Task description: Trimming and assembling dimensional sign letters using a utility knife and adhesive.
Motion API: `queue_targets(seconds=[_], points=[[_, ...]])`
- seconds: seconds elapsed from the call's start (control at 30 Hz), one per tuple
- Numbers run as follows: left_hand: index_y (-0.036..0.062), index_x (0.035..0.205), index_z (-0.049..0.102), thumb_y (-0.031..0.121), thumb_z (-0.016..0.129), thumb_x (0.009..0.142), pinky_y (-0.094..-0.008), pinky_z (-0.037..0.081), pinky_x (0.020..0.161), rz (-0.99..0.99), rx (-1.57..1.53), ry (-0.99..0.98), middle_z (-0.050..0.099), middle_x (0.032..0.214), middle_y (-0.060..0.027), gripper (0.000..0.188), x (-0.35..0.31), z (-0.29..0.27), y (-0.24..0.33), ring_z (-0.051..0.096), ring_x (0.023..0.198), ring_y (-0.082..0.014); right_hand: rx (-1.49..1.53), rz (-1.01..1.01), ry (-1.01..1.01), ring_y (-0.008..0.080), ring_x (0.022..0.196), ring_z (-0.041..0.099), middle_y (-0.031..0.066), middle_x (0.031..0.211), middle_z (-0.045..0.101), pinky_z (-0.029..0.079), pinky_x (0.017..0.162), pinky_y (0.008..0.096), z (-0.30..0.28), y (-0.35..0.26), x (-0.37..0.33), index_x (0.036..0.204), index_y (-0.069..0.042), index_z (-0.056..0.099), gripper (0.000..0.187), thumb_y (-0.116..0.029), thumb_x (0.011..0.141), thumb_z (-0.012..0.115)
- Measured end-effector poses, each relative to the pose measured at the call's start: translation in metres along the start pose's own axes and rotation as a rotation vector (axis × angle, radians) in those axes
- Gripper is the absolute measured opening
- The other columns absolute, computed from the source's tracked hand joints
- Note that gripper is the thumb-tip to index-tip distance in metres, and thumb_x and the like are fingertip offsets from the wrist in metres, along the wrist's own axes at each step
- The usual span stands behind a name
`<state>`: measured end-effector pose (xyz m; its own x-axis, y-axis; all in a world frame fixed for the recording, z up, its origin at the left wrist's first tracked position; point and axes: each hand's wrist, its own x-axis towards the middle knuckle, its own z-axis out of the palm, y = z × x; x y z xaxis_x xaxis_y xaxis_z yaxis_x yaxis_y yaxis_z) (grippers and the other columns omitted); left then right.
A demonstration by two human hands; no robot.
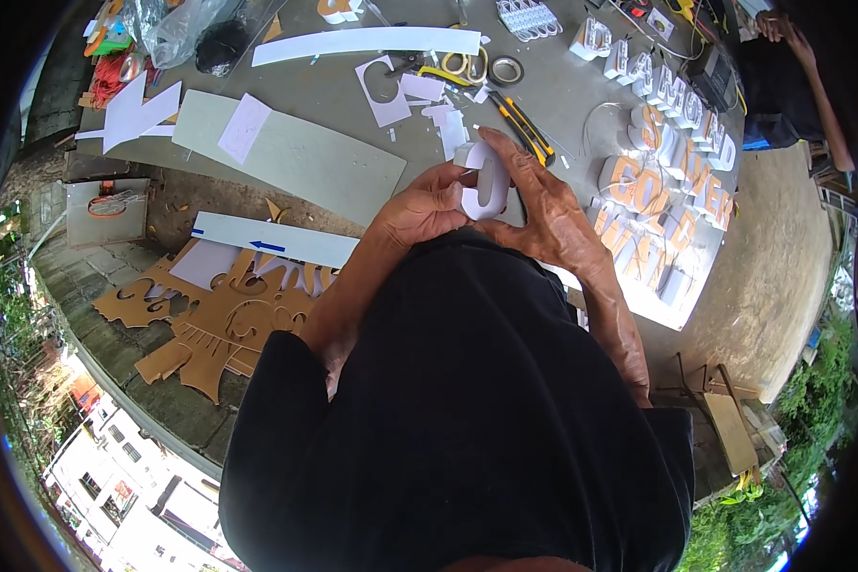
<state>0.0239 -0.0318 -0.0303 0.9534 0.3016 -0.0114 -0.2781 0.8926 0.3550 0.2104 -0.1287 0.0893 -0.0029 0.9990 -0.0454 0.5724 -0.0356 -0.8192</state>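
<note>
Close to my body, I hold a small white hollow letter form [489, 187] with a rounded, curved wall. My left hand [421, 208] pinches its left side between thumb and fingers. Around its right side curves my right hand [546, 205], with fingers against the top edge and the thumb low near the bottom. Just beyond my right fingers lies a yellow-and-black utility knife [521, 129] on the grey table [315, 105]. White sheet offcuts [453, 131] and a sheet with a round cutout [382, 91] are scattered past my hands.
Finished white and orange letters [636, 181] stand on a white board at the right. Scissors [440, 73] and a tape roll [506, 70] lie farther back. A long grey panel [296, 153] crosses the left side. Brown cut-out board scraps [224, 319] lie lower left. Another person [782, 86] stands far right.
</note>
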Motion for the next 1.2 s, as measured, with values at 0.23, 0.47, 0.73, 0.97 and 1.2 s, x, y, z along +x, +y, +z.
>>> queue_targets(seconds=[0.23,0.47,0.73,0.97,1.2], points=[[0.0079,0.134,0.057,0.021,0.063,0.097,-0.0565,0.042,0.111,-0.039,-0.037,0.008,0.058,0.133,-0.0185,0.040,0.003,0.004,0.001,0.053,0.129,-0.0368,-0.036,-0.018,0.026,0.0421,0.127,0.054,0.0195,0.144,0.051,0.049,0.104,0.0474,0.006,0.008,-0.003,0.152,-0.016,0.034,0.096,-0.014,0.070,0.084],[-0.0118,0.134,0.046,0.035,0.072,0.090,-0.0515,0.045,0.109,-0.092,-0.011,0.028,0.057,0.131,-0.0234,0.069,0.006,0.011,0.006,0.056,0.126,-0.0383,-0.038,-0.171,0.146,0.0421,0.119,0.058,0.0242,0.138,0.053,0.054,0.098,0.0458,0.017,0.010,-0.002,0.149,-0.006,0.035,0.094,-0.013,0.068,0.083],[-0.0137,0.135,0.043,0.034,0.084,0.078,-0.0462,0.055,0.100,-0.106,-0.036,0.011,0.057,0.129,-0.0256,0.085,0.009,0.014,0.007,0.058,0.123,-0.0387,-0.028,-0.106,0.169,0.0398,0.112,0.058,0.0220,0.139,0.053,0.053,0.094,0.0476,0.021,0.009,0.001,0.149,-0.006,0.037,0.094,-0.017,0.067,0.081],[-0.0094,0.136,0.044,0.019,0.082,0.078,-0.0350,0.063,0.075,-0.034,0.029,0.026,0.062,0.120,-0.0279,0.075,0.011,0.024,0.012,0.068,0.107,-0.0365,-0.038,-0.134,0.179,0.0402,0.111,0.057,0.0219,0.138,0.054,0.051,0.096,0.0466,0.016,0.002,0.007,0.148,-0.008,0.039,0.094,-0.017,0.064,0.081],[0.0002,0.144,0.041,0.007,0.087,0.067,-0.0394,0.058,0.088,0.034,0.413,0.192,0.067,0.110,-0.0160,0.090,0.011,0.042,0.033,0.070,0.100,-0.0291,-0.081,-0.194,0.178,0.0376,0.120,0.056,0.0180,0.136,0.057,0.050,0.096,0.0468,0.007,0.001,0.013,0.147,-0.008,0.040,0.090,-0.017,0.068,0.082]])
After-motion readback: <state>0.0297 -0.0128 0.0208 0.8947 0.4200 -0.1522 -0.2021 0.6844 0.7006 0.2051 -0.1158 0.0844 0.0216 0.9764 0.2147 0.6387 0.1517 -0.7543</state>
